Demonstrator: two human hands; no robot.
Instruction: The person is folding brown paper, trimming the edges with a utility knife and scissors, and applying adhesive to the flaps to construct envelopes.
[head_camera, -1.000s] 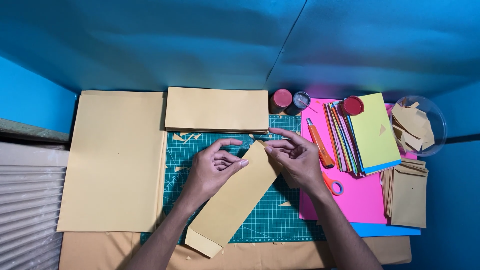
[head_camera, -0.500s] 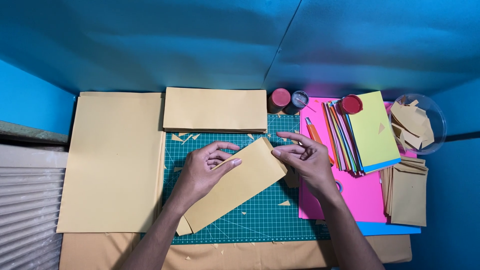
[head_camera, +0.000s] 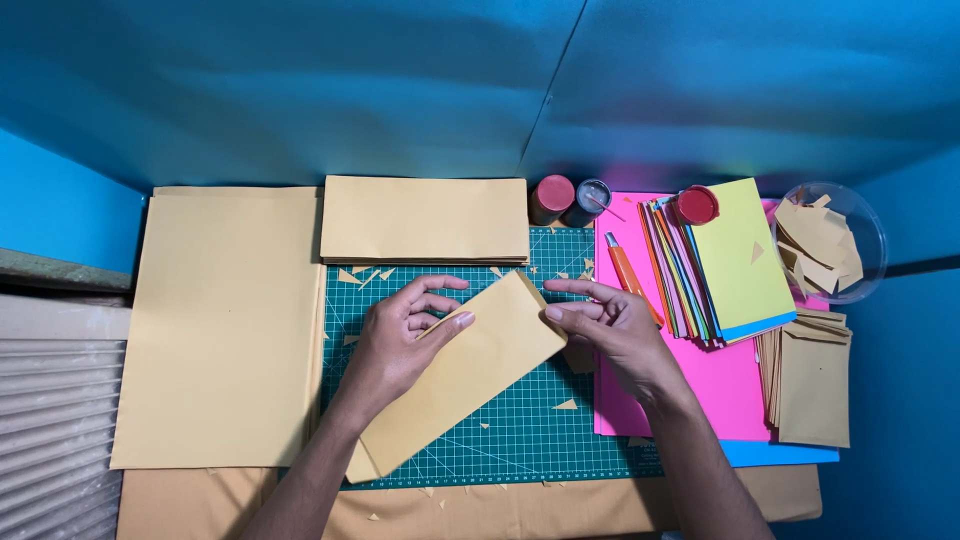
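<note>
Lying slantwise between both hands' fingers (head_camera: 462, 320): tan paper strip (head_camera: 460, 385).

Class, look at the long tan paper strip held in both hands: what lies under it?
Under the long tan paper strip lies the green gridded cutting mat, dotted with small tan paper scraps. Whatever sits directly beneath the strip is covered.

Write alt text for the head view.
Two hands, left hand and right hand, hold a folded tan paper slanted over a green cutting mat. Tan sheets lie left; coloured paper and a bowl of scraps right.
</note>
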